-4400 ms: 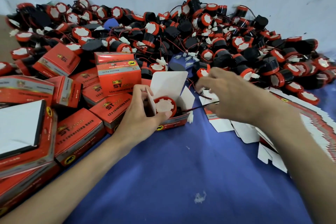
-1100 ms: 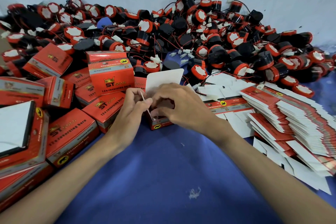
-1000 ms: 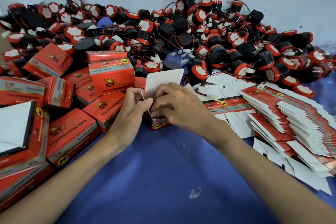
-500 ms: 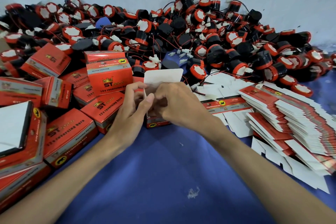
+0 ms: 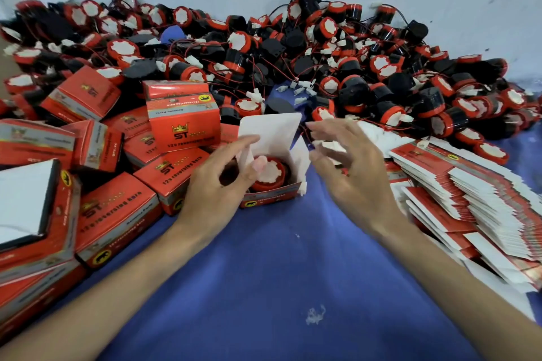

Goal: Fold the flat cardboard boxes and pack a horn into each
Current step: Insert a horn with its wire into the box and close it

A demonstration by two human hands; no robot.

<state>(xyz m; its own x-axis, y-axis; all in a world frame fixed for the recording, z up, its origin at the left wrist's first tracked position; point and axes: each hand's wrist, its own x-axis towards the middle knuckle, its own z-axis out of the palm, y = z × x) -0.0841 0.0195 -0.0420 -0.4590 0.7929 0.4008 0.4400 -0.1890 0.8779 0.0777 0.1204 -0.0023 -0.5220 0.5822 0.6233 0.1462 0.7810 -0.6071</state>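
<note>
The left hand's (image 5: 217, 187) thumb tip (image 5: 258, 165) pressed on the white face of the horn (image 5: 271, 174). Its forefinger lay along the outside of the side flap, so the flap was pinched between the two. The horn sat inside the open box (image 5: 272, 199), face up and low between the walls. The right hand (image 5: 355, 173) hovered just beside the open box on its right, fingers spread wide and loosely curved. Blur hid whether they held the small white piece seen between finger and thumb.

The tall white lid flap (image 5: 272, 129) stood upright at the back of the open box, and the side flaps were not folded in. This box was therefore formed and filled but not closed. By my judgement, tucking the side flaps and pressing the lid down were all it needed.

Left of the open box lay the closed red boxes (image 5: 117, 214), tumbled against each other, with one standing box (image 5: 183, 123) on top of them. I could not tell whether each one held a horn, though that heap looked like finished work.

Behind the open box, a deep pile of loose horns (image 5: 352, 67) with red wires and white plugs ran along the wall. Right of it lay a long fanned stack of flat boxes (image 5: 469, 190), still unfolded. Going by the size of the pile and the stack, most of the job remained. In front of the open box lay the blue cloth (image 5: 264, 272).
</note>
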